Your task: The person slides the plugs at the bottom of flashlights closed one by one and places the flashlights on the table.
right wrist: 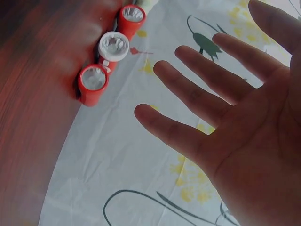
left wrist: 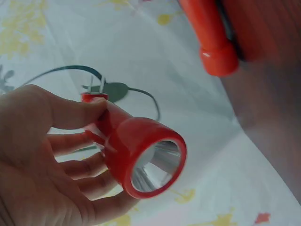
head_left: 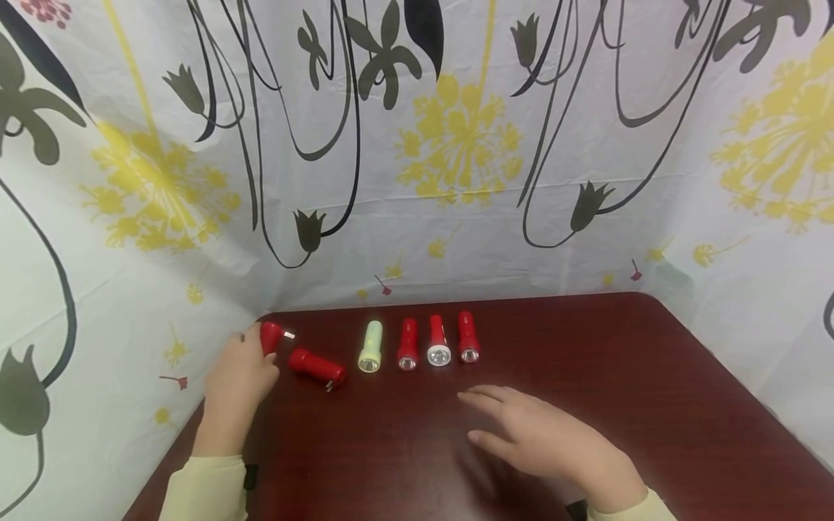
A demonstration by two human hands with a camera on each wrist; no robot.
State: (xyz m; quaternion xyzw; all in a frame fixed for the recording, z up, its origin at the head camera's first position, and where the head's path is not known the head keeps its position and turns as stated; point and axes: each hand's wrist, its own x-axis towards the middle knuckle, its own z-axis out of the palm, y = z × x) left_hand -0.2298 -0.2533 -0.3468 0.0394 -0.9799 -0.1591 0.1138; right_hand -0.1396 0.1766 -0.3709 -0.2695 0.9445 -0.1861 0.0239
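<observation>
My left hand (head_left: 239, 376) grips a red flashlight (left wrist: 120, 136) at the table's far left corner. In the left wrist view, its thumb and fingers curl round the body, with metal plug prongs sticking out at one end and the silver reflector at the other. Just right of that hand lies another red flashlight (head_left: 317, 366) on its side, with its prongs out. My right hand (head_left: 547, 438) hovers over the table's right half, fingers extended and nothing in it. In the right wrist view, its fingers (right wrist: 188, 94) are spread apart.
Along the back of the dark red table (head_left: 391, 449) lie a pale green flashlight (head_left: 371, 347), a red one (head_left: 407, 345), a red one with a white head (head_left: 439, 341) and another red one (head_left: 468, 337). A patterned cloth (head_left: 456, 246) hangs behind and at both sides.
</observation>
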